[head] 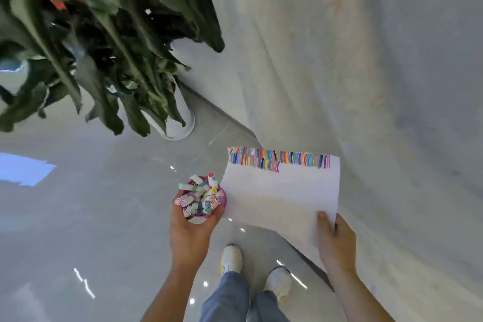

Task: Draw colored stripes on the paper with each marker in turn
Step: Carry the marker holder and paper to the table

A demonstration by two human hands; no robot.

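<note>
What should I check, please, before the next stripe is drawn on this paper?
1. Right hand grips the paper at its near corner: ok.
2. Left hand holds the cup of markers: ok.
3. Paper resting flat on a surface: not ok, it is held in the air.
4. A hand free to take a marker: not ok, both hands are full.
5. Blank room below the stripes: ok.
6. Which markers are already used: cannot tell.

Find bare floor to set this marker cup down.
Bare floor lies left of the left hand gripping the marker cup, short of the plant pot. A narrower strip runs between pot and wall. Crowded around the shoes, under the paper.
</note>
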